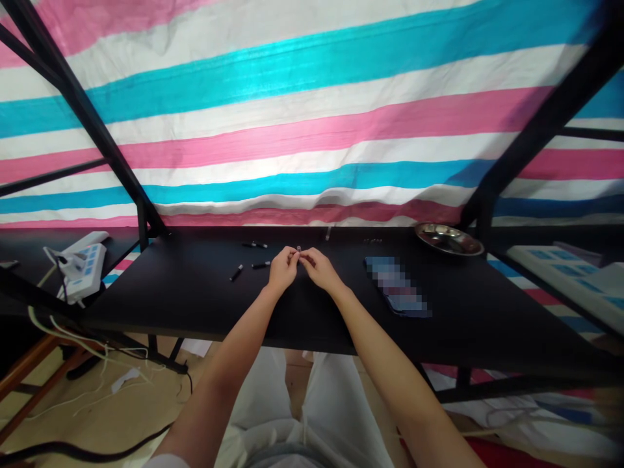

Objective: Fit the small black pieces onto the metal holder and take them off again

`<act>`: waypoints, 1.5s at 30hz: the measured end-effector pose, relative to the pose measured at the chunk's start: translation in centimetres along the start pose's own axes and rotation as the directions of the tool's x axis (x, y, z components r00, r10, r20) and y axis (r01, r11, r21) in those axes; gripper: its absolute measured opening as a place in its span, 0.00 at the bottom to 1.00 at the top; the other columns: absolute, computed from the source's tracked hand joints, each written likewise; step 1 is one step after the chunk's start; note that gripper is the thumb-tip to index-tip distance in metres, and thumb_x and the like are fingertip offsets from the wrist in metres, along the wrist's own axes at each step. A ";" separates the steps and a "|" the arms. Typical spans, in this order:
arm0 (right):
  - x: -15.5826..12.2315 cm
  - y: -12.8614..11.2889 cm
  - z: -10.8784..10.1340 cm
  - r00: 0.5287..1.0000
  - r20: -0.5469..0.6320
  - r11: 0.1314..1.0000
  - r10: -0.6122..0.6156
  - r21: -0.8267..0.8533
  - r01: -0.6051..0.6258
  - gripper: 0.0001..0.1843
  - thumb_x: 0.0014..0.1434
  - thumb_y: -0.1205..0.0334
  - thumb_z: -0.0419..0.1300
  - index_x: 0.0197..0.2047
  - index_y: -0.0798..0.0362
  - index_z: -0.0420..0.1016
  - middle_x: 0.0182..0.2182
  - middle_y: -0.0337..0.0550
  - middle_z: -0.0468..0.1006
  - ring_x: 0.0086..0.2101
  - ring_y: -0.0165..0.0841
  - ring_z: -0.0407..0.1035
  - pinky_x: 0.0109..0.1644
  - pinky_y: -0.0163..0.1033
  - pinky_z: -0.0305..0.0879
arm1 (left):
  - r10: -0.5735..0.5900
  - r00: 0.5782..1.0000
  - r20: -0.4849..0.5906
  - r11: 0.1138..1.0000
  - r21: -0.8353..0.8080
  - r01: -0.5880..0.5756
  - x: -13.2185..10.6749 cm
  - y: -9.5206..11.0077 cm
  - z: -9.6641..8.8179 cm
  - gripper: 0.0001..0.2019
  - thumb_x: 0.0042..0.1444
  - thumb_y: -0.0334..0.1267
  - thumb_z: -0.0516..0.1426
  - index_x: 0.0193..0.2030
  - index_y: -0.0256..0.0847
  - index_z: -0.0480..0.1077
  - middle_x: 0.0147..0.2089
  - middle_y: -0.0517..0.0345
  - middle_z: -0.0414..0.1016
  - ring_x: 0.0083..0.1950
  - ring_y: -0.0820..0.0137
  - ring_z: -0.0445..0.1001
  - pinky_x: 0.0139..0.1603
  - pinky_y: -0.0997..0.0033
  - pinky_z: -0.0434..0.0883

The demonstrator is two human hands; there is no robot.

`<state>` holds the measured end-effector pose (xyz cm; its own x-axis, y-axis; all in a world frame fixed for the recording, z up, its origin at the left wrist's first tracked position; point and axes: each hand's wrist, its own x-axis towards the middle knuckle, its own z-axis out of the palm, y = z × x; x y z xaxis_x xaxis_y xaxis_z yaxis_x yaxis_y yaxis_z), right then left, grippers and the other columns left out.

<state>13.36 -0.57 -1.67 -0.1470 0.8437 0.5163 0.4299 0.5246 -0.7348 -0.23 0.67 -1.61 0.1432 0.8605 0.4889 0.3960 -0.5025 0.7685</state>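
My left hand (pixel 283 268) and my right hand (pixel 319 268) meet above the black table, fingertips pinched close together. Between them is a small, pale, clear-looking cylinder (pixel 299 249), mostly covered by the fingers; its kind is too small to tell. Left of my hands lie several short black tubes with light ends: one slanted tube (pixel 236 273), another (pixel 260 264) near my left fingers, and a black piece (pixel 249 245) farther back. A small clear piece (pixel 328 233) is at the table's rear edge, beyond my right hand.
A phone-like slab (pixel 397 286), blurred out, lies right of my hands. Behind it are tiny bits (pixel 373 241) and a round metal plate (pixel 448 240). Black frame posts flank the table (pixel 170 292). A white power strip (pixel 85 263) is at left; striped sheeting (pixel 312 130) hangs behind.
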 end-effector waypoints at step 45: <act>5.4 6.8 -2.4 0.832 -0.258 0.624 0.490 -0.563 -0.542 0.13 0.56 0.58 0.51 0.41 0.52 0.73 0.37 0.47 0.77 0.39 0.37 0.71 0.41 0.38 0.63 | 0.099 0.949 0.298 0.882 0.416 -0.222 -0.6 1.6 -0.5 0.17 0.63 0.41 0.41 0.29 0.41 0.65 0.29 0.58 0.71 0.32 0.72 0.70 0.33 0.74 0.61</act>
<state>17.68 7.31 -2.83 0.3186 0.9300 0.1832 0.8494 -0.1943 -0.4908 -0.13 -0.72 -0.43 0.4455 0.7922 0.4171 0.6943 -0.5998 0.3977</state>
